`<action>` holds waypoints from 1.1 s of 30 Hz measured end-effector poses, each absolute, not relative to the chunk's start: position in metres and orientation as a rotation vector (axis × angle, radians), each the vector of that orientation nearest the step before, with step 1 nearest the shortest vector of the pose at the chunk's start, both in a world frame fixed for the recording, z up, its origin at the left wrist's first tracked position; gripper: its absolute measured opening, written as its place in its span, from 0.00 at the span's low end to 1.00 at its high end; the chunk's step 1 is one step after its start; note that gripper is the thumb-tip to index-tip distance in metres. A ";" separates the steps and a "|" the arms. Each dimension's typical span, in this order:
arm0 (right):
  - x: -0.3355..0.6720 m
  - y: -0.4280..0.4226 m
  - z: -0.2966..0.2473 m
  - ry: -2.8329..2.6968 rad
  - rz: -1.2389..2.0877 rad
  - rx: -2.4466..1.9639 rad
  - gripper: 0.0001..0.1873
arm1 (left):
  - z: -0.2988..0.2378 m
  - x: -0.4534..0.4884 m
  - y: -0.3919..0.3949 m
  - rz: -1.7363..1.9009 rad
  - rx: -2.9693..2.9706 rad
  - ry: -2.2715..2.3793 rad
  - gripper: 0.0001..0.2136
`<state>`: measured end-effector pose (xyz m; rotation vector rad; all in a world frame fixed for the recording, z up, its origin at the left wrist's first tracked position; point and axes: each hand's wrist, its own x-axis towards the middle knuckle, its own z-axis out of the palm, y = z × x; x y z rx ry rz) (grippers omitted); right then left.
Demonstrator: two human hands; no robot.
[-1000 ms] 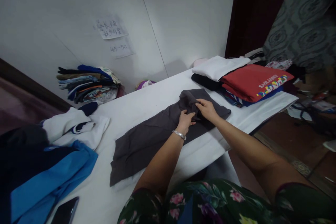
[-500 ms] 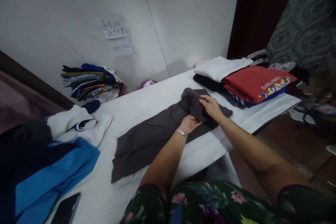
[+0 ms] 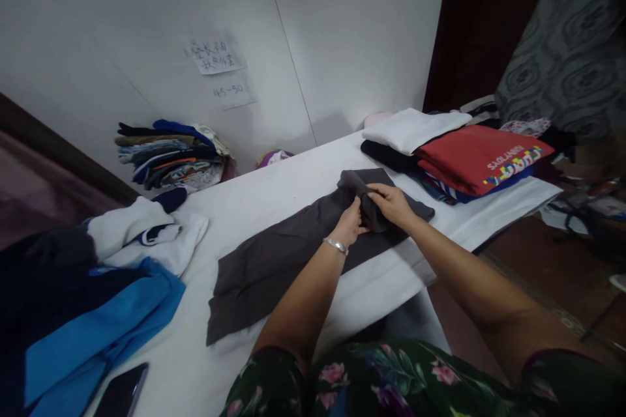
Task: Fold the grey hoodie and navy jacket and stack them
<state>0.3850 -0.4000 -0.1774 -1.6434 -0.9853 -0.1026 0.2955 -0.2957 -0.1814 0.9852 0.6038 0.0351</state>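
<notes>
A dark grey garment (image 3: 274, 260) lies lengthwise on the white-covered table (image 3: 190, 345), folded into a long strip. Its bunched right part is raised a little between my hands. My left hand (image 3: 350, 221), with a silver bracelet at the wrist, pinches the gathered cloth from the near left side. Thumb and fingers of my right hand (image 3: 391, 202) grip the same bunch from the right. Some fingertips are hidden in the cloth folds. The garment's exact kind cannot be made out.
To the right sits a stack of folded clothes with a red garment (image 3: 479, 156) and a white one (image 3: 411, 130) on top. Loose clothes, including a blue piece (image 3: 102, 339), are heaped at left beside a phone (image 3: 122, 391). Another folded pile (image 3: 171, 153) stands by the wall.
My left hand has turned and risen slightly, its thumb now up on the bunched cloth. The right hand has shifted slightly down, and the raised fold sits lower.
</notes>
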 end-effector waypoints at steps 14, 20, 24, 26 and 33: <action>0.357 -0.394 -0.202 -1.565 -0.004 -1.861 0.16 | -0.193 0.281 -0.274 0.415 0.743 0.684 0.21; 0.336 -0.397 -0.205 -1.611 -0.160 -2.073 0.27 | -0.172 0.302 -0.252 0.446 0.942 0.805 0.06; 0.339 -0.404 -0.209 -1.306 -0.400 -2.226 0.36 | -0.160 0.321 -0.258 0.358 0.736 0.735 0.07; 0.349 -0.409 -0.208 -1.199 -0.441 -2.264 0.36 | -0.156 0.325 -0.263 0.304 0.633 0.638 0.10; 0.353 -0.416 -0.217 -1.414 -0.343 -2.319 0.30 | -0.181 0.306 -0.247 0.392 0.800 0.736 0.07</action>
